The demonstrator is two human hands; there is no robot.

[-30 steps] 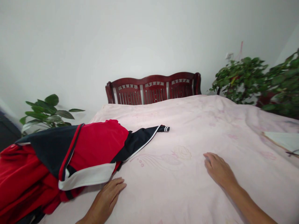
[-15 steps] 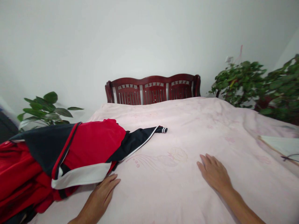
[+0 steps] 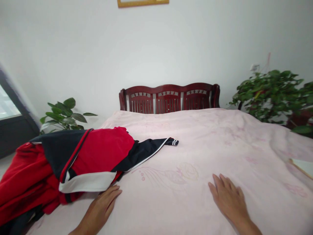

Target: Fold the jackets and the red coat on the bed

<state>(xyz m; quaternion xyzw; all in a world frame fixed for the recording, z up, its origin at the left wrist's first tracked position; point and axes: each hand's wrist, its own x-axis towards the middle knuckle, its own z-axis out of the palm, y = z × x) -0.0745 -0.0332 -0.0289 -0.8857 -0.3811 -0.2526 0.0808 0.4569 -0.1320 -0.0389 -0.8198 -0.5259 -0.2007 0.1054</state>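
Observation:
A pale pink sheet with embroidered flowers [image 3: 171, 202] covers the broad surface in front of me. My left hand [image 3: 104, 202] rests on it with fingers stretched out, right by a heap of red, navy and white clothing [image 3: 102, 147]. The fingertips lie just under the heap's white band; whether they touch it I cannot tell. A navy sleeve with white stripes [image 3: 151, 150] reaches from the heap toward the middle. On the right, my right hand [image 3: 230, 197] lies flat on the sheet, fingers slightly spread, holding nothing.
A dark red wooden backrest [image 3: 168, 98] stands against the wall at the far side. Leafy plants grow at left [image 3: 65, 114] and right [image 3: 274, 94]. A pale, wood-edged object [image 3: 303, 168] lies at the right edge. A grey door [image 3: 14, 127] is at far left.
The view has tilted up and turned left, so a picture frame edge and more of the door now show. Both hands stay on the sheet, nearly unmoved; the clothing looks the same.

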